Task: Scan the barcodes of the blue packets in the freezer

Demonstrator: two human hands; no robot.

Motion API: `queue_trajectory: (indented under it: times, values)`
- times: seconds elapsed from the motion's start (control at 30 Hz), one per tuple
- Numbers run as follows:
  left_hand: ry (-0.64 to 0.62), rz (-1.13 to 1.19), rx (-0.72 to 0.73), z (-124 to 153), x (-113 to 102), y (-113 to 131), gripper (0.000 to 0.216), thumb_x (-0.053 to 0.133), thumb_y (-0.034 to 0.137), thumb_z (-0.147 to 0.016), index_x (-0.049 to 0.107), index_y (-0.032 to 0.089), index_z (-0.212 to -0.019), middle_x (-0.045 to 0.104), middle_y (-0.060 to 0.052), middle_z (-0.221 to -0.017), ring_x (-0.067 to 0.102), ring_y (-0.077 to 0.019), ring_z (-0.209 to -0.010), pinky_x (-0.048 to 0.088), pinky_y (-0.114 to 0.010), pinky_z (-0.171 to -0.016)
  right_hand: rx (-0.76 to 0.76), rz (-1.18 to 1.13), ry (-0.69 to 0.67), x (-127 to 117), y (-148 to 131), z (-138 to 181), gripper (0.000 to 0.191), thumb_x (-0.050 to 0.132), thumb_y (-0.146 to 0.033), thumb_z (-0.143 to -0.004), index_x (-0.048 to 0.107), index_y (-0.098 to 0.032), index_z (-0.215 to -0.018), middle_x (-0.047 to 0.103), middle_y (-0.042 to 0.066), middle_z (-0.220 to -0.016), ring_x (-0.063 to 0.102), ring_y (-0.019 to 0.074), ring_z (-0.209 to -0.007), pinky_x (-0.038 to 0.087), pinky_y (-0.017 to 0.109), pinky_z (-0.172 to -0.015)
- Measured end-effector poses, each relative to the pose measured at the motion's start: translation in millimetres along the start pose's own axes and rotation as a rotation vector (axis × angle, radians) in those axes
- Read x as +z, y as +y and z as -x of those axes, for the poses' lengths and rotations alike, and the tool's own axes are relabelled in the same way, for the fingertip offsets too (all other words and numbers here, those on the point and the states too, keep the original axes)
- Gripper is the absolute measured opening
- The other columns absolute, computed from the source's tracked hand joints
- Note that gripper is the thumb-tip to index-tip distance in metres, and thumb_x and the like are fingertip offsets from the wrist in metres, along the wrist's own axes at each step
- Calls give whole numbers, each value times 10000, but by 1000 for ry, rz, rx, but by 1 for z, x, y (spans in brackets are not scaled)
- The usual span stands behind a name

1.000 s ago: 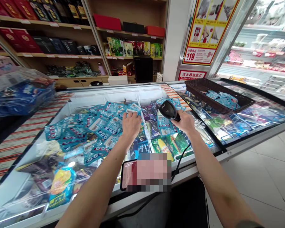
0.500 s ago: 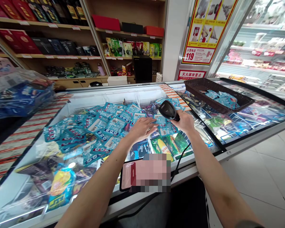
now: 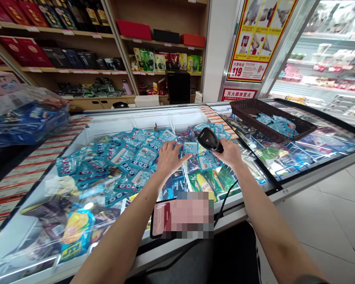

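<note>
Blue packets [image 3: 143, 157] lie in a loose, overlapping layer on the glass top of the chest freezer [image 3: 233, 223], most of them to the left of the left hand [image 3: 169, 158]. A smaller group lies between the two hands and beyond the scanner. The left hand is open and palm down, fingers forward, at the right edge of the main layer. Its thumb extends to the lower edge of a single packet [image 3: 190, 147]; whether it presses on that packet cannot be told. The right hand [image 3: 230, 154] is closed around the handle of a black barcode scanner [image 3: 208, 139], whose head is directed left, just beside the single packet. The hands are apart from each other.

A black cable [image 3: 225, 197] runs down past the phone [image 3: 162, 219], which lies at the front edge of the freezer and is partly obscured by blurring. Bagged goods [image 3: 77, 232] are visible beneath the glass. A brown wicker basket [image 3: 244, 107] stands farther right, containing similar blue packets. Stocked shelving [image 3: 162, 12] and a safety poster [image 3: 250, 59] stand behind.
</note>
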State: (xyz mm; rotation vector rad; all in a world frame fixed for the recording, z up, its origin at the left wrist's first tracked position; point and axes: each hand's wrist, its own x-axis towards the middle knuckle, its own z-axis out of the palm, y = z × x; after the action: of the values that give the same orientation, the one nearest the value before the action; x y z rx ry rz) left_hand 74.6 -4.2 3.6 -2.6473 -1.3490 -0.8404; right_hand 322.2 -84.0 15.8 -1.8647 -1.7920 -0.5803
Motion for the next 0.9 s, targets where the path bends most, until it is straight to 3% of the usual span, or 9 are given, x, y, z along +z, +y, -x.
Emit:
queue_trajectory:
  times: [0.17, 0.43, 0.6, 0.73, 0.9]
  values:
    - [-44, 69, 10, -1, 0, -4, 380, 493, 521, -801, 590, 287, -1083, 505, -68, -1243, 371, -292, -1186, 254, -488, -990, 1, 1, -1, 1, -1, 0, 343, 573, -442, -748, 585, -177, -965, 664, 65, -847, 620, 216, -760, 395, 278, -614]
    - [-59, 164, -48, -6, 4, -12, 248, 522, 405, -799, 591, 265, -992, 526, -38, -1230, 382, -260, -1197, 246, -465, -1013, -7, 0, -4, 2, -1, 1, 333, 561, -445, -755, 589, -185, -961, 663, 56, -849, 620, 216, -762, 384, 270, -606]
    - [-37, 103, -20, -4, 3, -7, 300, 477, 427, -831, 579, 259, -1058, 528, -52, -1239, 395, -256, -1185, 253, -453, -1006, -10, 7, -14, 1, 0, 1, 351, 571, -450, -744, 589, -180, -968, 662, 61, -847, 616, 215, -741, 382, 274, -600]
    - [-36, 6, 45, 0, 0, -1, 469, 416, 554, -831, 529, 272, -1187, 490, -65, -1300, 352, -277, -1224, 199, -479, -1034, -11, 4, -10, 1, 0, 1, 358, 572, -457, -739, 590, -180, -967, 662, 58, -851, 612, 212, -736, 380, 271, -601]
    - [-61, -36, 38, 0, -1, -1, 538, 454, 638, -767, 544, 283, -1161, 470, -56, -1322, 341, -291, -1238, 175, -484, -1053, -9, -5, -23, 0, 0, 1, 341, 585, -437, -729, 590, -195, -970, 661, 44, -859, 611, 209, -752, 378, 268, -607]
